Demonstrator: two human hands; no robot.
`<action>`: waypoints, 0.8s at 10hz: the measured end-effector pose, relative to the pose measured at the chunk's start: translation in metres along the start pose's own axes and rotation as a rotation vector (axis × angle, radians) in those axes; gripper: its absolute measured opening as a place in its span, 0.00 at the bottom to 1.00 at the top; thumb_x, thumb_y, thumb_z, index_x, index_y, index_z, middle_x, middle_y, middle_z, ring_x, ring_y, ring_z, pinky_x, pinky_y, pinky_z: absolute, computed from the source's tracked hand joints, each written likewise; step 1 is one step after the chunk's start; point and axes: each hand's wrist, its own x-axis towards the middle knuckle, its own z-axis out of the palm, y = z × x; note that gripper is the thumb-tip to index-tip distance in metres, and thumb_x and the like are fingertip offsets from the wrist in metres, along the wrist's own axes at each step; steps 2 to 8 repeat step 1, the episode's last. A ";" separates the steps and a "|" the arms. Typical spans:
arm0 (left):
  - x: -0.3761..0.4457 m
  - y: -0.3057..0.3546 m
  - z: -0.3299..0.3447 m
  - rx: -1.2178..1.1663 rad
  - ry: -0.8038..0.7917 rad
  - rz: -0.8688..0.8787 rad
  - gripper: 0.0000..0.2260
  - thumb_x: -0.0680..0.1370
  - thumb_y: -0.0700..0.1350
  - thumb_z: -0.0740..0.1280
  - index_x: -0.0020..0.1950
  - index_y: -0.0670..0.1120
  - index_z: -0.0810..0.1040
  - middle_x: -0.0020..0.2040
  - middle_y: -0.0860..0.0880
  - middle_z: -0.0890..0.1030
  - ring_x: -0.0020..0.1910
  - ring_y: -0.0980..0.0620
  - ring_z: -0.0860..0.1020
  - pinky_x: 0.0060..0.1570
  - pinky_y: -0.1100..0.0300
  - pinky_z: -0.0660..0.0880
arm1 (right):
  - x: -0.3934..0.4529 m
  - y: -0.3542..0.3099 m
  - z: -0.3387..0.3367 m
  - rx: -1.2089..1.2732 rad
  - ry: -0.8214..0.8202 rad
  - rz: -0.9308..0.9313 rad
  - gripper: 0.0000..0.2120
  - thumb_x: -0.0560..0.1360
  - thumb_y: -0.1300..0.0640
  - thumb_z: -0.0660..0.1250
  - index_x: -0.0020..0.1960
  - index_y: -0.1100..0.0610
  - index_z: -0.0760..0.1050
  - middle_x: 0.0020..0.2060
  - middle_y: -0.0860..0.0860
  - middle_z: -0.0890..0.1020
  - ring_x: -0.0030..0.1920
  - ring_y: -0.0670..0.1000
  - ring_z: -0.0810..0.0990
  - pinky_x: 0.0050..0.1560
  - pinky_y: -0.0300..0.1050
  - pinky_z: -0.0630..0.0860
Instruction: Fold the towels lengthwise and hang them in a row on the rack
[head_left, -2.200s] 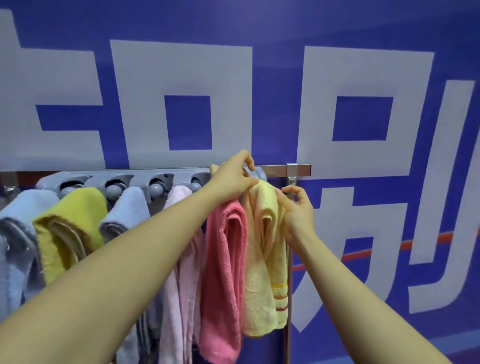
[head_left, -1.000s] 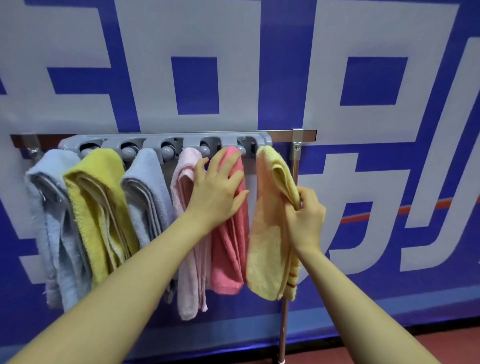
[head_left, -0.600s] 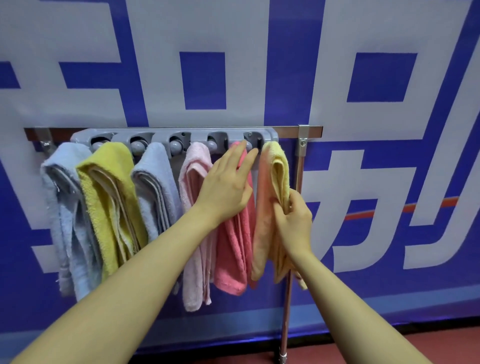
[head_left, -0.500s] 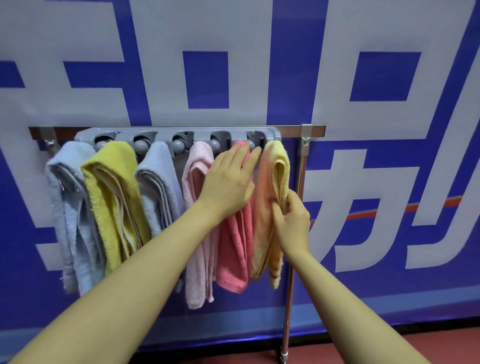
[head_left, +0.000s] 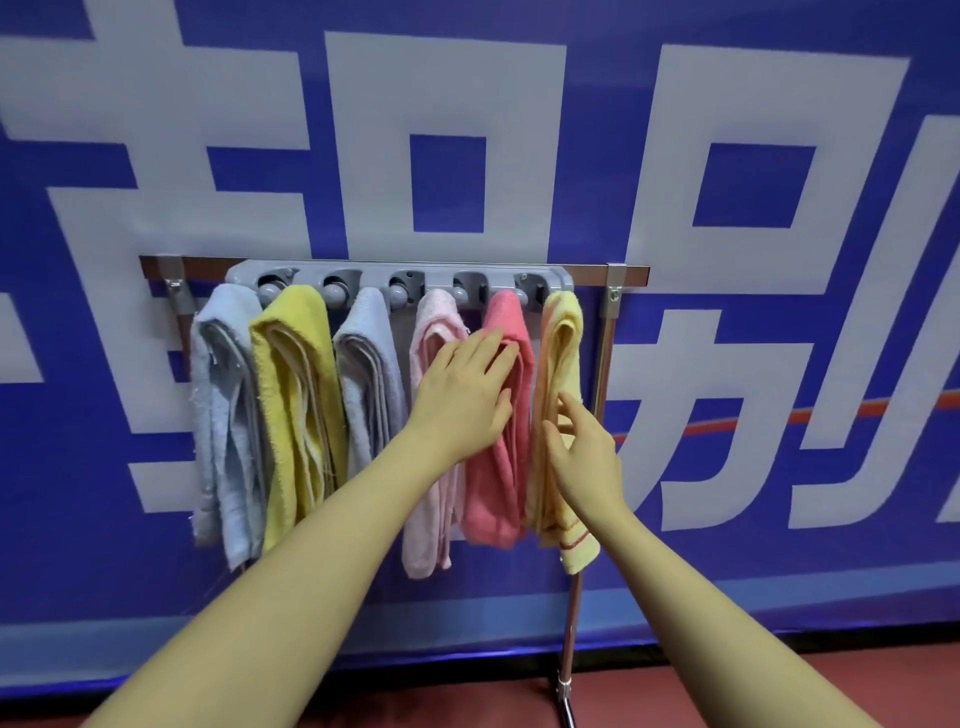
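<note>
Six folded towels hang in a row from the grey rack (head_left: 400, 271), the pale yellow towel (head_left: 558, 364) last on the right beside the coral towel (head_left: 506, 441). The left hand (head_left: 462, 400) lies flat and open on the coral one; the right hand (head_left: 584, 457), fingers loosely spread, touches the yellow one and grips nothing. Best to smooth downward lightly, so nothing slips off its hook.

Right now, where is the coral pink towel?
In the head view, the coral pink towel hangs fifth from the left on the rack, between the pale pink towel and pale yellow towel.
</note>
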 end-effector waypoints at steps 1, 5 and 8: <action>-0.029 0.003 -0.011 -0.006 -0.028 -0.025 0.24 0.70 0.48 0.55 0.60 0.41 0.78 0.60 0.42 0.79 0.57 0.43 0.78 0.55 0.50 0.75 | -0.021 -0.017 -0.010 -0.070 -0.018 -0.033 0.14 0.77 0.58 0.61 0.62 0.53 0.74 0.54 0.50 0.82 0.52 0.54 0.80 0.49 0.50 0.76; -0.029 0.003 -0.011 -0.006 -0.028 -0.025 0.24 0.70 0.48 0.55 0.60 0.41 0.78 0.60 0.42 0.79 0.57 0.43 0.78 0.55 0.50 0.75 | -0.021 -0.017 -0.010 -0.070 -0.018 -0.033 0.14 0.77 0.58 0.61 0.62 0.53 0.74 0.54 0.50 0.82 0.52 0.54 0.80 0.49 0.50 0.76; -0.029 0.003 -0.011 -0.006 -0.028 -0.025 0.24 0.70 0.48 0.55 0.60 0.41 0.78 0.60 0.42 0.79 0.57 0.43 0.78 0.55 0.50 0.75 | -0.021 -0.017 -0.010 -0.070 -0.018 -0.033 0.14 0.77 0.58 0.61 0.62 0.53 0.74 0.54 0.50 0.82 0.52 0.54 0.80 0.49 0.50 0.76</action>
